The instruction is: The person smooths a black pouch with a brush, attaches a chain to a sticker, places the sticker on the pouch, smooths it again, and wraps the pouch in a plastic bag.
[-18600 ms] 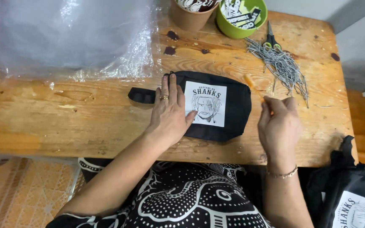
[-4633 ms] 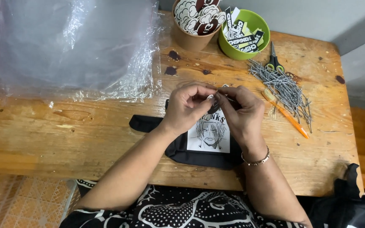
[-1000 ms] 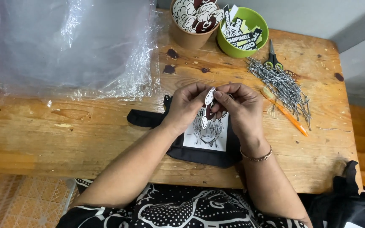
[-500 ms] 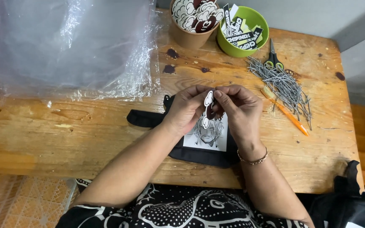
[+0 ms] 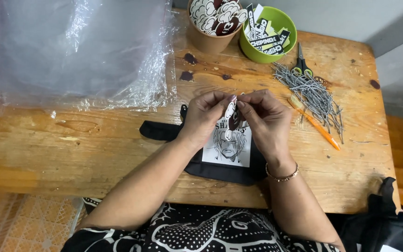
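Observation:
A small black pouch with a white printed panel lies on the wooden table in front of me. Above it, my left hand and my right hand meet, fingertips pinched together on a small white and dark cut-out charm that hangs between them over the pouch. A black strap of the pouch sticks out to the left.
A brown cup of cut-out charms and a green bowl of printed tags stand at the back. Several ball chains, scissors and an orange pen lie on the right. Clear plastic sheeting covers the back left. More black bags sit lower right.
Both hands stay over the pouch, and the charm between the fingertips has shifted slightly. Much earlier the hands lay flat on the pouch.

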